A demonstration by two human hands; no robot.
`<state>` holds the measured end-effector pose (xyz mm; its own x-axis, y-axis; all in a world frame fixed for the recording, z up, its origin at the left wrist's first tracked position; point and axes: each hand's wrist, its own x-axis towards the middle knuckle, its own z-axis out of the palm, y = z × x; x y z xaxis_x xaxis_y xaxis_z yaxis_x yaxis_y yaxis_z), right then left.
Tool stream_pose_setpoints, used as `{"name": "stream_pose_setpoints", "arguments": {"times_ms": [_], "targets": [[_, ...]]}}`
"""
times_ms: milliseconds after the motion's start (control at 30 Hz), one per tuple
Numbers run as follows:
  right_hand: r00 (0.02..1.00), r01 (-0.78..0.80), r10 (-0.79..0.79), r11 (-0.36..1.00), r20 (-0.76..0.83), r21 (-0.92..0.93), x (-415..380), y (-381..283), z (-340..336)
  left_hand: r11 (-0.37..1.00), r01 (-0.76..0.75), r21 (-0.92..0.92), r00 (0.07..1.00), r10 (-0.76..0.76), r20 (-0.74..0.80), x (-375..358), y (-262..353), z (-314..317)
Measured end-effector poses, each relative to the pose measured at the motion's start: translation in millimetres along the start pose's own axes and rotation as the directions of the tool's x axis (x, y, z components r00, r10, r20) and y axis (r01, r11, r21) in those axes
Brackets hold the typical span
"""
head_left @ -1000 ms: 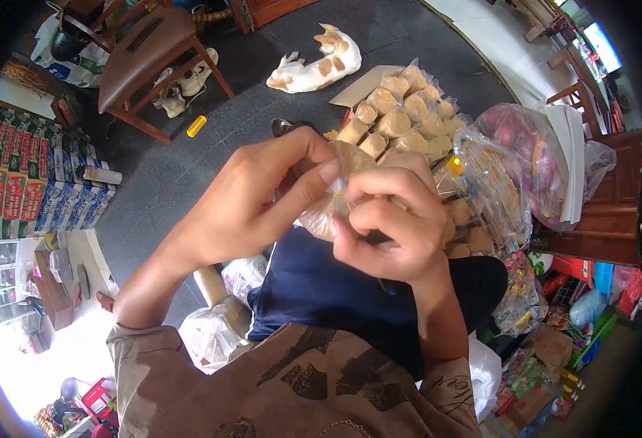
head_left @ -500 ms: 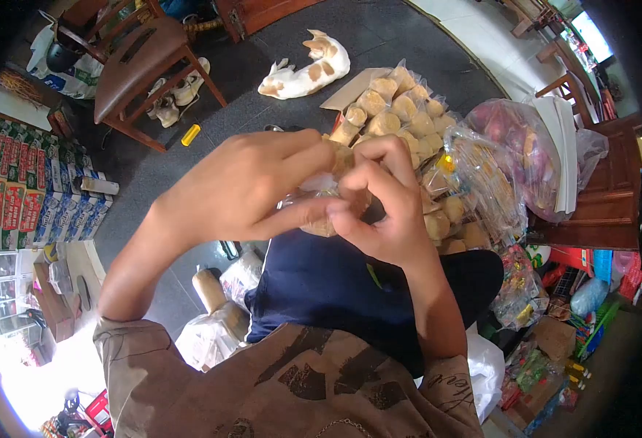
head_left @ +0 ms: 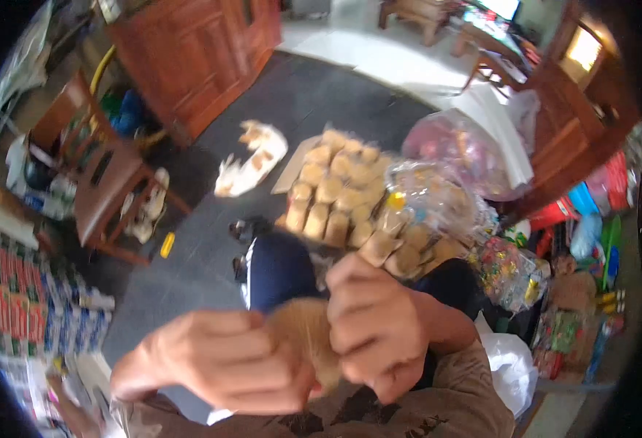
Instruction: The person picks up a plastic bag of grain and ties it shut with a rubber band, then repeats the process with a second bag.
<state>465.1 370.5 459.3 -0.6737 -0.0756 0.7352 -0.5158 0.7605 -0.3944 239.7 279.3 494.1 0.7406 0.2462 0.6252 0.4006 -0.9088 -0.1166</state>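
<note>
Between my hands, close to my chest, is a plastic-wrapped tan packet (head_left: 300,325), round in outline and blurred. My left hand (head_left: 226,361) has its fingers curled in on the packet's left side. On the other side my right hand (head_left: 376,332) is closed in a fist-like grip, its fingertips hidden behind the knuckles. Beyond them, several similar tan packets (head_left: 332,191) lie in rows on a cardboard sheet (head_left: 294,166) on the dark floor. A few more lie beside my right knee.
A white and tan cat (head_left: 254,160) lies on the tiles. Bulging clear bags (head_left: 452,150) stand at the right of the packets. A chair (head_left: 109,186) and stacked boxes (head_left: 14,292) are on the left. A white plastic bag (head_left: 507,369) sits by my right elbow.
Both hands have come down and closer to my body, their fingers now closed in fists around the packet's sides. My view has tilted up and turned, showing more of the door and room.
</note>
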Motion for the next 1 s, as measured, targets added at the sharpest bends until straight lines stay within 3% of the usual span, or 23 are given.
{"name": "stream_pose_setpoints", "arguments": {"times_ms": [67, 133, 200, 233, 267, 300, 333, 367, 467, 500, 567, 667, 700, 800, 867, 900, 933, 967, 1000], "targets": [[0.979, 0.186, -0.203, 0.924, -0.016, -0.335, 2.7, -9.6, -17.7, 0.991, -0.130, -0.006, 0.991, 0.131, 0.016, 20.7, -0.2, -7.3], [0.886, 0.249, -0.444, 0.702, -0.136, -0.668, 5.1, 6.2, -22.9, 0.975, -0.203, 0.092, 0.979, 0.203, 0.017, 42.2, 4.6, -12.1], [0.742, 0.284, -0.624, 0.623, -0.244, -0.729, 13.9, 36.2, -15.6, 0.967, -0.204, 0.153, 0.975, 0.215, -0.059, 64.5, 8.8, -12.0], [0.697, 0.254, -0.643, 0.636, -0.318, -0.729, 16.5, 58.0, -12.1, 0.974, -0.175, 0.147, 0.971, 0.195, -0.137, 77.7, 10.8, -8.2], [0.660, 0.223, -0.638, 0.670, -0.396, -0.708, 18.0, 81.6, -9.6, 0.989, -0.129, 0.072, 0.984, 0.136, -0.113, 93.2, 4.5, -9.4], [0.636, 0.190, -0.608, 0.720, -0.475, -0.668, 20.9, 102.5, -3.4, 0.997, -0.078, 0.000, 0.993, 0.077, -0.089, 108.6, -1.7, -10.5], [0.606, 0.140, -0.566, 0.767, -0.559, -0.626, 24.7, 114.6, 7.2, 0.995, 0.098, -0.021, 0.993, -0.099, -0.058, 115.7, 2.0, -5.7], [0.583, 0.071, -0.503, 0.814, -0.638, -0.577, 29.7, 116.7, 22.1, 0.962, 0.271, -0.032, 0.962, -0.272, -0.024, 122.8, 5.7, -0.7], [0.489, -0.227, -0.264, 0.882, -0.831, -0.413, 38.5, 105.0, 75.2, 0.792, 0.594, -0.141, 0.805, -0.584, 0.109, 135.8, -10.5, 6.4], [0.438, -0.315, -0.186, 0.885, -0.879, -0.344, 38.7, 98.8, 92.6, 0.759, 0.648, -0.062, 0.759, -0.638, 0.128, 129.3, -23.5, 8.4], [0.448, -0.294, 0.072, 0.953, -0.891, -0.071, 32.0, 81.5, 112.3, 0.714, 0.700, -0.003, 0.708, -0.693, 0.137, 113.3, -44.5, 22.5], [0.424, -0.271, 0.467, 0.883, -0.776, 0.383, 28.0, 54.2, 126.9, 0.686, 0.727, -0.001, 0.681, -0.721, 0.130, 81.1, -60.6, 37.8], [0.420, -0.365, 0.437, 0.884, -0.795, 0.293, 24.0, 57.4, 131.5, 0.683, 0.730, 0.030, 0.673, -0.726, 0.138, 69.4, -64.7, 40.9], [0.488, -0.522, 0.683, 0.727, -0.544, 0.446, 11.5, 26.6, 105.0, 0.631, 0.776, 0.010, 0.622, -0.768, 0.151, 51.4, -66.7, 40.1], [0.557, -0.514, 0.676, 0.737, -0.482, 0.440, -1.8, 22.2, 77.8, 0.609, 0.785, -0.111, 0.619, -0.773, 0.139, 34.1, -69.6, 35.3], [0.556, -0.499, 0.731, 0.675, -0.397, 0.544, -11.8, 26.2, 64.4, 0.525, 0.842, -0.125, 0.540, -0.823, 0.176, 24.0, -66.5, 30.4], [0.558, -0.481, 0.772, 0.600, -0.305, 0.639, -19.8, 34.6, 55.8, 0.524, 0.842, -0.130, 0.539, -0.826, 0.166, 14.5, -63.1, 28.1], [0.591, -0.353, 0.723, 0.630, -0.358, 0.692, -21.9, 44.8, 54.8, 0.522, 0.843, -0.133, 0.537, -0.829, 0.157, 4.8, -59.6, 25.9], [0.595, -0.371, 0.755, 0.563, -0.277, 0.738, -25.4, 47.1, 48.3, 0.519, 0.844, -0.134, 0.535, -0.832, 0.148, -4.7, -55.1, 24.8]]}}
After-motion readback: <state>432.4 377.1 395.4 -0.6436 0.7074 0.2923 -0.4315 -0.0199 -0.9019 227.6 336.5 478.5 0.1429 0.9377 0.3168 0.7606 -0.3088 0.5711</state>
